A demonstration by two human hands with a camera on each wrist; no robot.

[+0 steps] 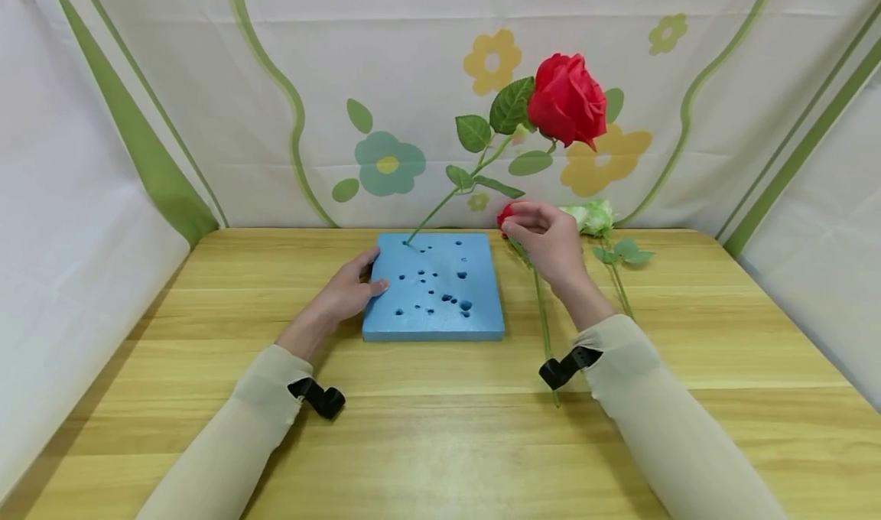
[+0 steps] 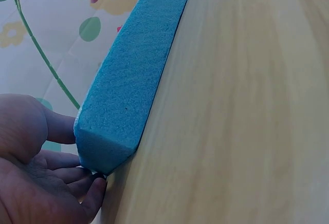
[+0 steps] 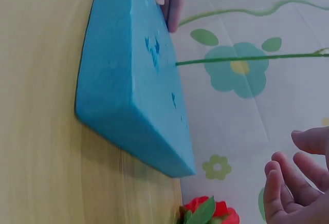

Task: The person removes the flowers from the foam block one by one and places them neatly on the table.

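A blue foam block (image 1: 482,290) with several holes lies on the table. My left hand (image 1: 347,290) grips its left edge, the thumb over the top face and the fingers along the side, as the left wrist view also shows. A red rose (image 1: 567,99) with green leaves stands tilted to the right, its stem (image 1: 432,216) in a hole near the block's back left corner. Right of the block, my right hand (image 1: 547,245) is raised with loosely bent fingers and holds nothing. It overlaps a second red rose (image 1: 505,214) lying on the table, whose bloom shows in the right wrist view.
A whitish-green flower (image 1: 597,218) lies at the back right, its leafy stem (image 1: 621,290) passing behind the right forearm. The wooden table (image 1: 440,428) ends at a patterned cloth backdrop (image 1: 392,46), with white cloth walls on both sides.
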